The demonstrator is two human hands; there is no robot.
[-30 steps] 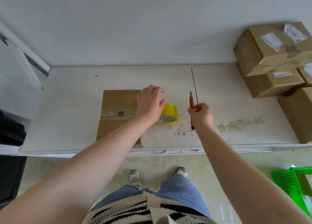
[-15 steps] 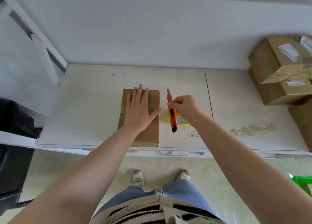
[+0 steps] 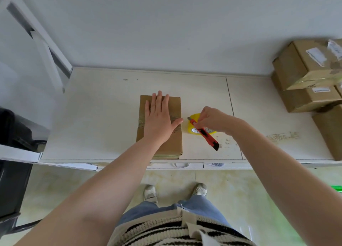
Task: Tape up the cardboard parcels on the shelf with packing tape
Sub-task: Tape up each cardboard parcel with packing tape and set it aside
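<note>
Left hand (image 3: 158,121) now lies flat on the parcel (image 3: 160,127); beside it, right hand (image 3: 212,120) pinches the knife (image 3: 203,132), swung blade-first toward the tape band (apparently uncut), ready to slice.

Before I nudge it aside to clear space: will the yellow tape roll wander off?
Probably not: the tape roll lies flat on the shelf, so it should slide rather than roll. It looks light, so a nudge could send it far. On edge, it would likely roll.

Flat brown parcel (image 3: 172,138) on white shelf (image 3: 92,116), clear tape band across its middle; yellow tape roll (image 3: 192,124) just right; stacked boxes (image 3: 303,79) far right.
</note>
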